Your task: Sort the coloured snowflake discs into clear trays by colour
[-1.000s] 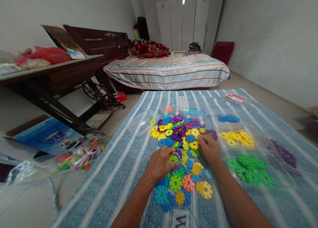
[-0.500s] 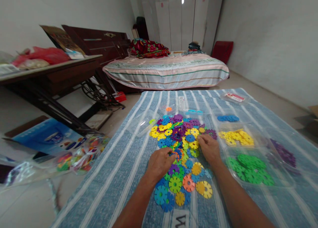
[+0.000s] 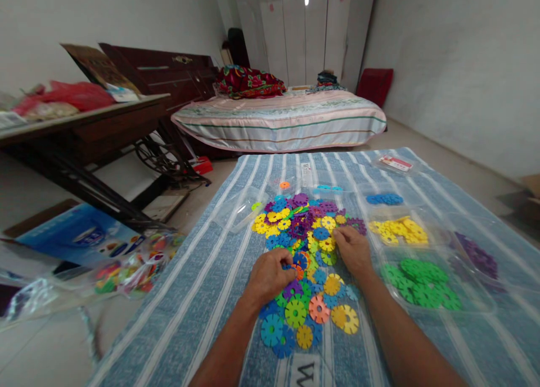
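Note:
A heap of flat plastic snowflake discs (image 3: 306, 246) in many colours lies on a blue striped cloth (image 3: 202, 286). My left hand (image 3: 268, 274) rests on the heap's near left side, its fingers curled and pinching at small discs I cannot name. On the heap's right side my right hand (image 3: 353, 251) lies knuckles up, fingers bent down onto the discs. Whether it holds one is hidden.
Clear trays to the right hold sorted discs: blue (image 3: 383, 198), yellow (image 3: 399, 231), green (image 3: 419, 283), purple (image 3: 476, 256). An empty clear tray (image 3: 238, 210) sits left of the heap. A bag of discs (image 3: 130, 263) lies on the floor, a dark table (image 3: 84, 128) stands left, a bed (image 3: 282, 120) behind.
My left hand's fingers have curled from lying on the discs into a pinch and drawn slightly back. The right hand has barely moved.

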Demonstrator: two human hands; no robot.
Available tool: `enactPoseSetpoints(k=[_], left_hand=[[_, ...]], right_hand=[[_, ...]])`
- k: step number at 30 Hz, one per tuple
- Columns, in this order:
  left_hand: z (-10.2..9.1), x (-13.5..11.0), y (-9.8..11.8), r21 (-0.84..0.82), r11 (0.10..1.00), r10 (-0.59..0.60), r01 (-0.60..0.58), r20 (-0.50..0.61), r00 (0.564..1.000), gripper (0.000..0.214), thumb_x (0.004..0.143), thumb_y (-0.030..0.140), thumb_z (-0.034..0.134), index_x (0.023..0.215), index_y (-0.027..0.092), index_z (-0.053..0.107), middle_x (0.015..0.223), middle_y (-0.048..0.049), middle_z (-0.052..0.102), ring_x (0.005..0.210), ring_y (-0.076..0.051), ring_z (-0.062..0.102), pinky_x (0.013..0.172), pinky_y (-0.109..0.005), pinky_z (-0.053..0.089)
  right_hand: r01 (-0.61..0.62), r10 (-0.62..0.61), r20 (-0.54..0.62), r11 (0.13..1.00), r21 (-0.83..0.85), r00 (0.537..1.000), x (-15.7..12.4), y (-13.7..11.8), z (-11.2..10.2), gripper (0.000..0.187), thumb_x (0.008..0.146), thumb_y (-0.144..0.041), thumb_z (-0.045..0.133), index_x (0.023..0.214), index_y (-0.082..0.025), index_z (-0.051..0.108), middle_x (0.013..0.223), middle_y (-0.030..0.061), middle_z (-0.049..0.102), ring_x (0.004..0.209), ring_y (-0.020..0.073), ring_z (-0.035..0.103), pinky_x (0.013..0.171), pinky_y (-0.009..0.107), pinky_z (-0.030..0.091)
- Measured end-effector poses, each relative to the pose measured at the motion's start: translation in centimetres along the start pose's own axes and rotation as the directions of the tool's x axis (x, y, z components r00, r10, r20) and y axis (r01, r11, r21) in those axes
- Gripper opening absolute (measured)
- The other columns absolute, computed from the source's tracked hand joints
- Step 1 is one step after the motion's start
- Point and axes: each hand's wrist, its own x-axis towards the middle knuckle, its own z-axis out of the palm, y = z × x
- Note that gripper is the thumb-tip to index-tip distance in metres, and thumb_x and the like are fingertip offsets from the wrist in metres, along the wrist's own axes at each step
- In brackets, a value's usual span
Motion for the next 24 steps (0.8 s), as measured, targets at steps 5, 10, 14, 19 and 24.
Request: enactPoseSetpoints(k=[5,10,14,19,24], left_hand=[[-0.39,0.06,0.04,-0.053,0.999,0.002,-0.001,0.024,1.000,0.011,0.059,0.014,0.053,0.065,0.018,0.062,0.061,0.0033,0.056,0.063,-0.011,0.050,0.055,-0.021,0.033],[-0.45,0.12,0.06,0.007,0.997,0.071,-0.071,0.041,0.997,0.023,0.057,0.012,0.051,0.072,0.019,0.066,0.073,0.0013,0.063,0.069,-0.013,0.053,0.063,-0.023,0.037],[-0.48,0.25,0.08,0.025,0.996,0.079,-0.081,0.068,0.995,0.015,0.061,0.020,0.053,0.069,0.019,0.066,0.073,0.0000,0.064,0.071,-0.014,0.053,0.063,-0.023,0.037],[-0.74,0.45,-0.02,-0.094,0.995,0.052,-0.044,0.085,0.995,0.014,0.064,0.027,0.055,0.063,0.017,0.065,0.062,0.0016,0.059,0.061,-0.012,0.050,0.054,-0.021,0.034],[-1.03,0.64,0.14,-0.173,0.985,0.023,-0.019,0.020,1.000,0.020,0.065,0.036,0.058,0.063,0.017,0.064,0.054,0.0037,0.051,0.054,-0.010,0.044,0.050,-0.021,0.030]], right_hand=[[-0.001,0.001,0.003,1.000,0.009,1.000,0.02,0.07,0.00,0.029,0.080,-0.040,0.046,0.070,-0.020,0.064,0.070,0.0019,0.061,0.068,0.0159,0.055,0.066,0.027,0.040],[-0.008,0.008,0.005,1.000,0.015,1.000,0.00,0.25,0.06,0.028,0.079,-0.040,0.046,0.071,-0.020,0.064,0.071,0.0023,0.062,0.069,0.0164,0.055,0.066,0.027,0.040],[-0.010,0.010,0.008,1.000,0.025,1.000,0.02,0.36,0.14,0.028,0.079,-0.040,0.046,0.071,-0.020,0.064,0.070,0.0019,0.061,0.069,0.0160,0.055,0.065,0.027,0.040],[-0.007,0.007,0.006,1.000,0.017,1.000,0.18,0.26,0.17,0.028,0.080,-0.038,0.046,0.070,-0.019,0.064,0.068,0.0011,0.059,0.067,0.0151,0.053,0.064,0.027,0.039],[-0.007,0.007,-0.001,1.000,0.008,1.000,0.42,0.21,0.31,0.028,0.080,-0.037,0.045,0.070,-0.020,0.064,0.068,0.0008,0.059,0.067,0.0145,0.053,0.063,0.025,0.039]])
